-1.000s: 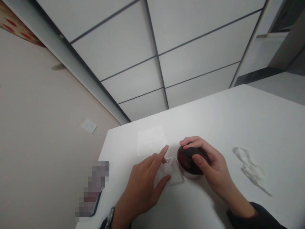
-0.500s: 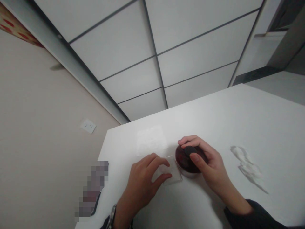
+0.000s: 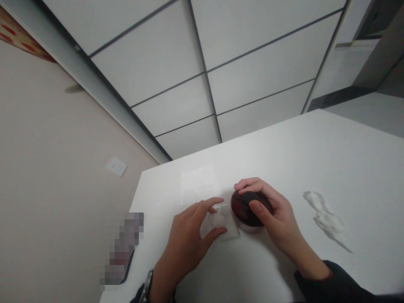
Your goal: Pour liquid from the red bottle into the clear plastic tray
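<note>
A small round dark red bowl [image 3: 242, 213] stands on the white table [image 3: 284, 160]. My right hand [image 3: 271, 219] is curled round it, thumb and fingers pinching a small black piece [image 3: 249, 197] at its top. Just left of the bowl lies a clear square plastic piece [image 3: 224, 227]. My left hand [image 3: 189, 240] grips that clear piece between thumb and fingers.
A crumpled strip of clear wrap [image 3: 326, 219] lies on the table at the right. A faint clear sheet [image 3: 198, 183] lies behind the hands. A phone-like object [image 3: 121, 252] sits at the table's left edge. A wall socket [image 3: 116, 166] is on the beige wall.
My left forefinger, stretched out a second ago, has curled down so the hand now pinches the clear piece. The right hand has stayed on the bowl.
</note>
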`<state>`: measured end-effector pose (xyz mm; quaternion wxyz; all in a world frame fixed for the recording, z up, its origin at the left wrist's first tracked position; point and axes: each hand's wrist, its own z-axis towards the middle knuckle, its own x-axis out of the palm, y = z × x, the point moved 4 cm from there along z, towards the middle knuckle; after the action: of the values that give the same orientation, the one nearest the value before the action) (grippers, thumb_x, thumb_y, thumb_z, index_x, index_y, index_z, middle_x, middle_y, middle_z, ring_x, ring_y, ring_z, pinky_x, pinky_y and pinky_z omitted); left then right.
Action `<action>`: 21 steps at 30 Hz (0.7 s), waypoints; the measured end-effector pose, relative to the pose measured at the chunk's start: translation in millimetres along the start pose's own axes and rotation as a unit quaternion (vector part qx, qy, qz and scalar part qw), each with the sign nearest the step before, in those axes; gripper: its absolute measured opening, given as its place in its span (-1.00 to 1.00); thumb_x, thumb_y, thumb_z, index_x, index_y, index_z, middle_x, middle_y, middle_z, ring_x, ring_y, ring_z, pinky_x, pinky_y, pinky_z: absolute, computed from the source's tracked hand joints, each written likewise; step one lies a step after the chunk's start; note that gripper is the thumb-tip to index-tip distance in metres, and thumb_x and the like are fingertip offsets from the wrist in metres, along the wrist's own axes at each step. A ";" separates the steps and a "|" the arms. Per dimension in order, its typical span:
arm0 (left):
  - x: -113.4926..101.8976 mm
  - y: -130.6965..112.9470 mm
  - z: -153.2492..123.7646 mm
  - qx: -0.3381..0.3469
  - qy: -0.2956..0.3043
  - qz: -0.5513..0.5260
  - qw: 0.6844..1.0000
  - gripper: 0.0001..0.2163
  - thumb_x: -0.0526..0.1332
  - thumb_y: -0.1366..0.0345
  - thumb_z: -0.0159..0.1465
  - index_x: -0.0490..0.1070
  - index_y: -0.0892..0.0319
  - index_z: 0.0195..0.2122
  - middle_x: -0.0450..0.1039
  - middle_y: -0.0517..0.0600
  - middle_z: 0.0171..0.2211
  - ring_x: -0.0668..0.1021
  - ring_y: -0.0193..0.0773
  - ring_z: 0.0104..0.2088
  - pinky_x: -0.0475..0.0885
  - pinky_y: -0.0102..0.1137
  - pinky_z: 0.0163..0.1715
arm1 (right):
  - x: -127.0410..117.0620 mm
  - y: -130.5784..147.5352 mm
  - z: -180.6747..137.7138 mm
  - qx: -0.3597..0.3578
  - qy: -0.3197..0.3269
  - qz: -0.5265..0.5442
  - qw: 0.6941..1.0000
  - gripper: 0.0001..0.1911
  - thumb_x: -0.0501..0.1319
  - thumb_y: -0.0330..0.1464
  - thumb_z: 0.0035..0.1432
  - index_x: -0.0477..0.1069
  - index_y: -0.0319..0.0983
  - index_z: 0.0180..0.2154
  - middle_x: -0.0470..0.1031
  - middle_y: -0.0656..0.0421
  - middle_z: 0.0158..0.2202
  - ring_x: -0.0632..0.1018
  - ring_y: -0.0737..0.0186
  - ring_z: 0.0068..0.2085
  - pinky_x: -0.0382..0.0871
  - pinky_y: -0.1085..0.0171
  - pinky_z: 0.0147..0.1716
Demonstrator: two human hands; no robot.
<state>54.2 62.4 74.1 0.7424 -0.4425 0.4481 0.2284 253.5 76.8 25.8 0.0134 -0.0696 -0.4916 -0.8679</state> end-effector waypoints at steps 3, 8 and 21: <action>1.5 3.9 1.0 -0.061 -0.007 -0.003 0.998 -0.26 0.60 0.40 0.10 0.30 -0.09 0.23 0.66 -0.17 -0.19 0.74 -0.08 -0.20 0.61 -0.17 -0.17 | 0.0 0.4 -0.6 -0.006 0.002 -0.002 1.000 -0.73 0.28 -0.05 0.39 0.55 -0.09 -0.17 0.61 0.17 -0.12 0.61 0.21 -0.07 0.48 0.28 -0.07; 3.9 5.1 1.1 -0.108 -0.013 -0.022 0.994 -0.49 0.61 0.38 0.07 0.45 0.00 -0.01 0.67 -0.14 -0.19 0.74 -0.04 -0.13 0.61 -0.12 -0.09 | 0.5 -0.7 -0.5 -0.006 0.008 0.005 1.000 -0.77 0.28 -0.07 0.40 0.54 -0.07 -0.16 0.60 0.21 -0.11 0.61 0.25 -0.05 0.46 0.32 -0.05; -1.4 -1.7 -5.1 0.007 -0.094 0.046 0.995 -0.26 0.66 0.07 -0.01 0.32 -0.02 0.12 0.68 -0.01 -0.09 0.74 0.05 -0.09 0.54 0.18 0.14 | 0.2 -0.7 -0.8 -0.007 0.010 0.004 1.000 -0.77 0.27 -0.07 0.42 0.52 -0.06 -0.15 0.59 0.23 -0.10 0.60 0.28 -0.04 0.45 0.33 -0.04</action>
<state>52.4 57.1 75.0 0.7729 -0.3931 0.3980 0.2996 253.2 76.6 24.8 0.0212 -0.0624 -0.4853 -0.8719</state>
